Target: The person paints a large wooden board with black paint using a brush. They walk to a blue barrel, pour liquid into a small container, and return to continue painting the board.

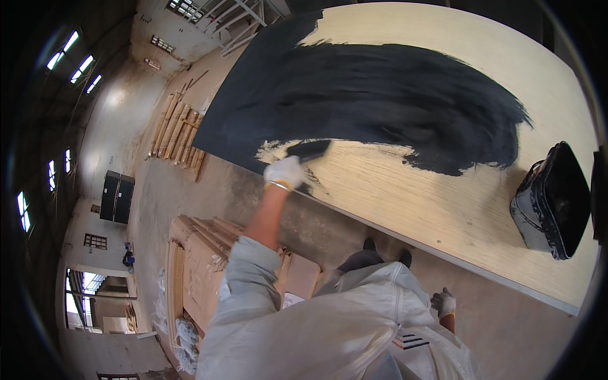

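Head camera shows the left hand, in a white glove, closed around a wide brush. The brush is black and points up and to the right from the hand. It is at the near edge of a big, pale wood board. Black paint covers a large part of the board, past the hand and off to its right. Close by the hand, some pale wood shows between streaks of black.

The right hand has a glove too. It hangs low, well apart from the left hand and down to its right. Its fingers look a bit bent, but I cannot tell how wide it is. Above it and to its right, a black, messy bucket stands on the board.

Below the left hand, flat brown cardboard is piled up. Far to its left, long brown rolls lie on the floor.
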A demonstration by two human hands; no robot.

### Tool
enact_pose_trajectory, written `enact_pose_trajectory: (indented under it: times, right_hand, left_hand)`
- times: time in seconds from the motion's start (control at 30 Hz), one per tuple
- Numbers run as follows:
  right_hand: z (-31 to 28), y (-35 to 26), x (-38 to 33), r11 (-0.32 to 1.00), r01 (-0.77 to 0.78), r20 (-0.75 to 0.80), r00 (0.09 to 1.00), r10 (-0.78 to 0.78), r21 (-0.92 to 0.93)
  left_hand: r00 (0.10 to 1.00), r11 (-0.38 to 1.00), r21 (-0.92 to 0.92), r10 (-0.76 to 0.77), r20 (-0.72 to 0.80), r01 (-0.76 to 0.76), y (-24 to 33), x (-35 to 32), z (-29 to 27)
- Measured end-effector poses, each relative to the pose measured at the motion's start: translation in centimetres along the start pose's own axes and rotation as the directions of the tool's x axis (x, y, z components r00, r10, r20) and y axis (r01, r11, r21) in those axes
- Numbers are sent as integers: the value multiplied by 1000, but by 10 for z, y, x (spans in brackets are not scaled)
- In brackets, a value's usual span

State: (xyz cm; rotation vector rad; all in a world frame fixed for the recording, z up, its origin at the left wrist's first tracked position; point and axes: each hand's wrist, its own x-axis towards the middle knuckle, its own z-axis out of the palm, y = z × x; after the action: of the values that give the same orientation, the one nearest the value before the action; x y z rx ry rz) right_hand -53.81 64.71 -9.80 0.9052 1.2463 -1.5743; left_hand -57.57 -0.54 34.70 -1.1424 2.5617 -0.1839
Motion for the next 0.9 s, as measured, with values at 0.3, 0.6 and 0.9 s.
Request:
enact_pose_trajectory:
  times: [0.3,0.6,0.9]
  right_hand:
    - [-41,15,10,993,-120,-30,992,120,-15]
    - [-7,-30,-3,991,-40,-188,982,14,-132]
    - [50,-42,-48,997,10,7,1000,-11,76]
  left_hand:
    - [989,986,90,139,50,-143,-96,-3,12]
    - [971,957,166,236,34,-238,-124,27,-9]
    - [938,906,252,304,169,-339,-145,53,-30]
